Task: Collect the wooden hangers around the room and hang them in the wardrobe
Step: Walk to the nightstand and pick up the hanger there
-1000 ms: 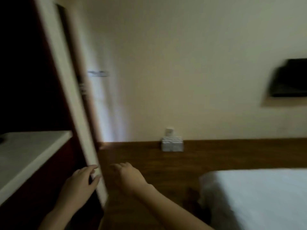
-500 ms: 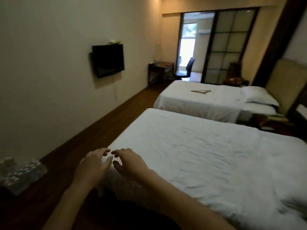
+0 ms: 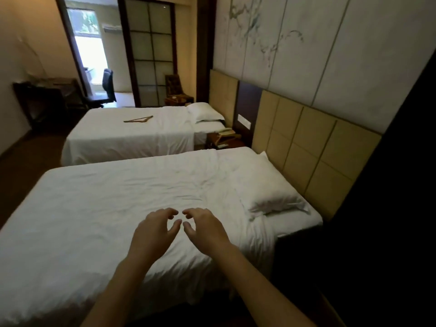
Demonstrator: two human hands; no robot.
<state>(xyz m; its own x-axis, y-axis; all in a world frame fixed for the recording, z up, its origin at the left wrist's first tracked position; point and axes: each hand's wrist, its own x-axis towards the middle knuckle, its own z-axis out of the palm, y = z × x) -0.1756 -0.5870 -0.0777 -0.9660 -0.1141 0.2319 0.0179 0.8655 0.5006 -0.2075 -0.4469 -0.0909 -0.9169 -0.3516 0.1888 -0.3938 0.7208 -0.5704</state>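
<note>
A wooden hanger (image 3: 138,119) lies flat on the far bed (image 3: 132,138), well beyond arm's reach. Another wooden hanger (image 3: 225,137) seems to rest on the nightstand (image 3: 221,141) between the two beds, partly hidden. My left hand (image 3: 154,230) and my right hand (image 3: 204,228) hover side by side over the near bed (image 3: 94,208), fingers curled and apart, holding nothing. The wardrobe is not clearly in view.
A pillow (image 3: 274,199) lies at the head of the near bed, against padded headboards (image 3: 306,147). A dark panel (image 3: 389,208) fills the right side. A desk (image 3: 44,95) and a chair (image 3: 106,86) stand at the far end by a sliding door (image 3: 151,50).
The view has swung right, from the wardrobe edge and wall to the two beds. Both hands stay held out in front, empty, now over the near bed.
</note>
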